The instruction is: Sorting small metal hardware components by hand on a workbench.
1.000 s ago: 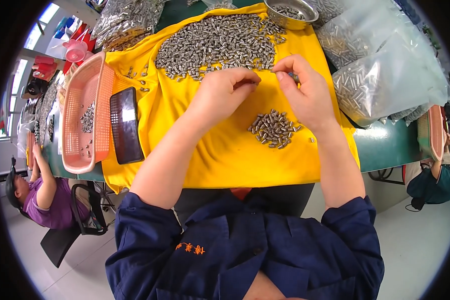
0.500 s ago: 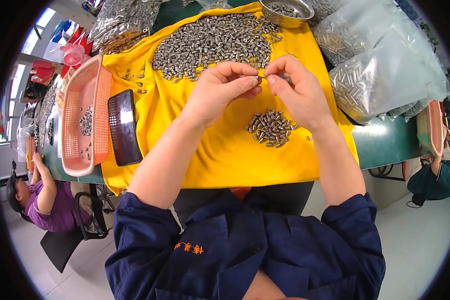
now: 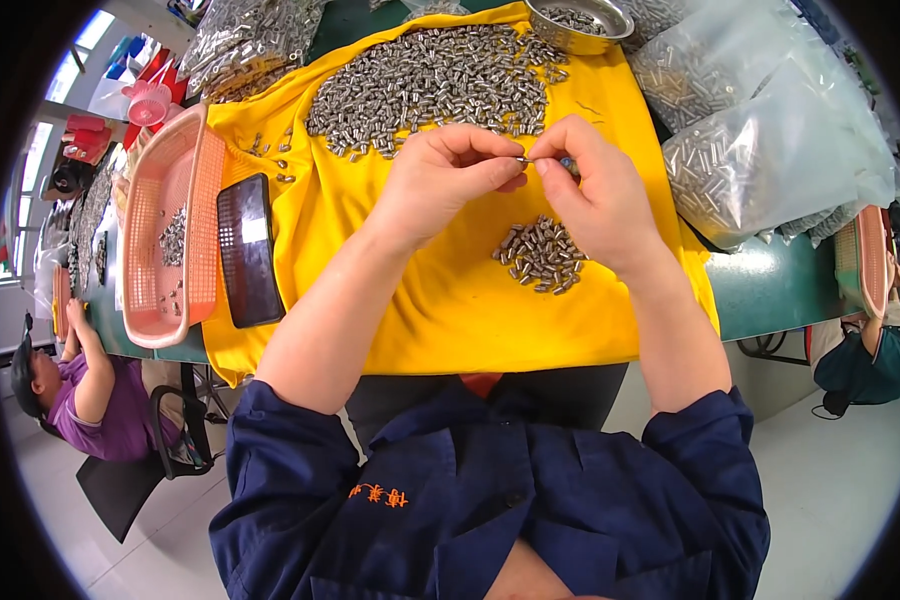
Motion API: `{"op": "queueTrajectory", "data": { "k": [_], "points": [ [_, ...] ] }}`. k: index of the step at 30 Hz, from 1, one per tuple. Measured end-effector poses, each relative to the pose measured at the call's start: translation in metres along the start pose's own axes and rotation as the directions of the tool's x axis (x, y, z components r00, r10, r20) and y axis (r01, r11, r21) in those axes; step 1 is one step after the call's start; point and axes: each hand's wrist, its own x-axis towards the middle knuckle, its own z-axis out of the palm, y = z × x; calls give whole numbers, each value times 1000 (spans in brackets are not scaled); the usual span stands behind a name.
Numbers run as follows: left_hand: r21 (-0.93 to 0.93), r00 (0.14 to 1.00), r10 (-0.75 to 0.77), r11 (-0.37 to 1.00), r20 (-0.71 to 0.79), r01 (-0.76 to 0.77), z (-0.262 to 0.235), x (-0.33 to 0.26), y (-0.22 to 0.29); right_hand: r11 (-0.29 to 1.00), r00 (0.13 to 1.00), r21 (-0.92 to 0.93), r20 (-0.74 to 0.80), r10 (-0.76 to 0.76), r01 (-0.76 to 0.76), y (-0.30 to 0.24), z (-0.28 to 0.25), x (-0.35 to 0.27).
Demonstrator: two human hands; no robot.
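Both hands meet over the yellow cloth, just in front of a wide heap of small metal cylinders. The thumb and index finger of my left hand pinch a small metal cylinder, mostly covered by the fingertips. My right hand touches its other end with thumb and index finger pressed together. Something slim and bluish lies within the curled right fingers; its kind is not clear. Below the hands sits a smaller pile of metal cylinders, close to my right wrist.
Left of the cloth stands a pink plastic basket with some metal pieces, beside a black flat-screened device. A steel bowl and clear bags of metal parts crowd the far right. Co-workers sit at both sides.
The gap between my hands has closed: the right fingertips now reach the cylinder in my left fingers. The right hand has tilted, showing more of the bluish thing. Both piles look the same.
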Motion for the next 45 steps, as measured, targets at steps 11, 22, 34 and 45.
{"op": "queueTrajectory", "data": {
  "k": [11,22,34,45],
  "points": [
    [493,999,-34,870,11,24,-2,1,-5,997,976,-43,-213,53,-64,4,-17,7],
    [848,980,183,529,-80,-30,-14,20,25,980,966,186,-234,107,-63,12,-18,9],
    [983,978,101,0,183,-184,-13,53,10,996,970,80,-238,43,-24,10,-12,9],
    [148,993,-14,988,-121,32,-2,12,16,955,983,275,-117,144,-108,12,-9,8]
  ]
}}
